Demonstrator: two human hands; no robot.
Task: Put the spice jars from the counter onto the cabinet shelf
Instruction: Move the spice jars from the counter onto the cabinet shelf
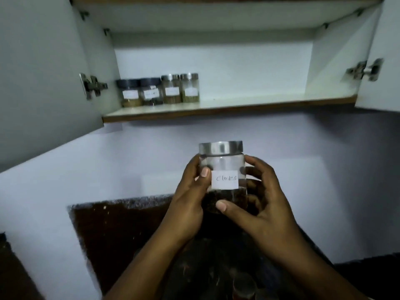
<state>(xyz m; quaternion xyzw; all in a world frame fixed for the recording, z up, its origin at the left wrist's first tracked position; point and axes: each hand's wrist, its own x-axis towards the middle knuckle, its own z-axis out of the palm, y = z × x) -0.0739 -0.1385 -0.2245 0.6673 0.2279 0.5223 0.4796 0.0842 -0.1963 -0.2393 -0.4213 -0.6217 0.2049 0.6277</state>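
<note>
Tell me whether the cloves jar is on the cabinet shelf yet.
No, the left hand and right hand hold the cloves jar below the cabinet shelf.

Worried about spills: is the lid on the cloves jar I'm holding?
On: metal lid caps the upright cloves jar, gripped by left hand and right hand.

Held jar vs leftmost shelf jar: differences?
Lid: held jar silver, leftmost shelf jar black. Contents: held jar dark, leftmost shelf jar tan. Place: left hand and right hand grip the held jar below the shelf; the leftmost shelf jar stands on it. Both clear, white-labelled.
</note>
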